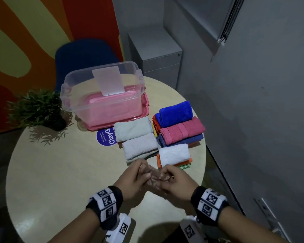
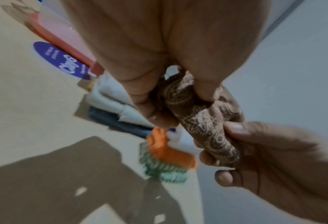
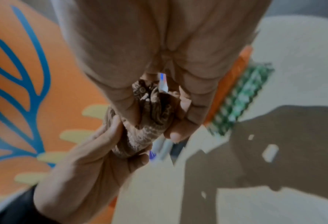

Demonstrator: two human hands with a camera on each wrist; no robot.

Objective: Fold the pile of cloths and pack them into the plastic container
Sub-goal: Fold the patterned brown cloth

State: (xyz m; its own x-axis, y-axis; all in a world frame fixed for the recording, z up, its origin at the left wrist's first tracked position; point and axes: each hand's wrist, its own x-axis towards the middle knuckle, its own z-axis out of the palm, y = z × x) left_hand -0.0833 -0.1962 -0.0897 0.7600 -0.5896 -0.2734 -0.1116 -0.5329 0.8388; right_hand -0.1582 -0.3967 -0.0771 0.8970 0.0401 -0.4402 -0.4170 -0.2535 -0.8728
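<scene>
A brown paisley-patterned cloth is bunched between my two hands above the near right part of the round table. My left hand grips one end of it, and my right hand grips the other. The left wrist view shows the brown cloth pinched by both hands; the right wrist view shows the cloth held the same way. Folded cloths lie just beyond: grey ones, a white one, a pink one and a blue one. The clear plastic container stands at the far side on its pink lid.
A small potted plant sits at the table's far left. A purple round sticker lies in front of the container. A blue chair stands behind the table, a grey cabinet and wall to the right.
</scene>
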